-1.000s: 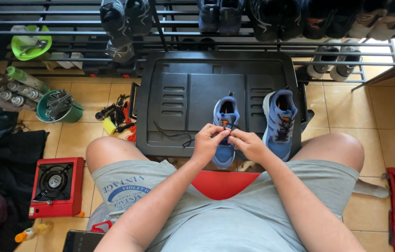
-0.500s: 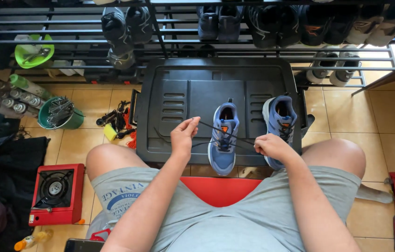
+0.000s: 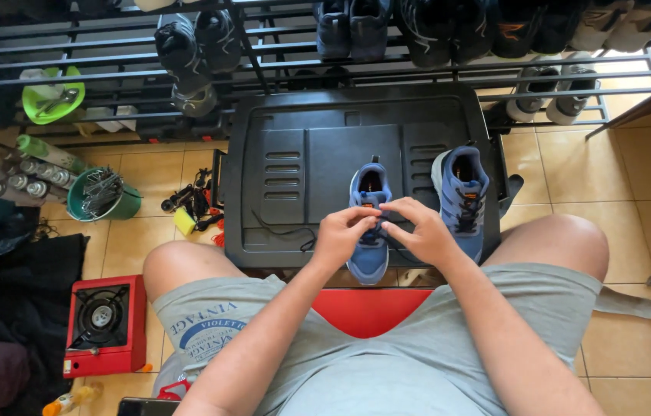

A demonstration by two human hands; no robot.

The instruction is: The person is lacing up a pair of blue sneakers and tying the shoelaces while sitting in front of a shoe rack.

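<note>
The blue shoe (image 3: 369,231) sat at frame centre on the black lid (image 3: 294,162). Left hand (image 3: 339,235) and right hand (image 3: 421,231) each had a closed grip pinching its thin dark lace (image 3: 285,229). The lace looked soft and limp, best held near the eyelets.

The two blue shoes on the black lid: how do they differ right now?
The left shoe has both hands on it, the left hand and right hand meeting over its laces; the right shoe stands untouched. The left shoe's lace area is hidden by fingers, while the right shoe's dark laces show plainly. Both are blue, toes toward the person, on the black lid.
</note>
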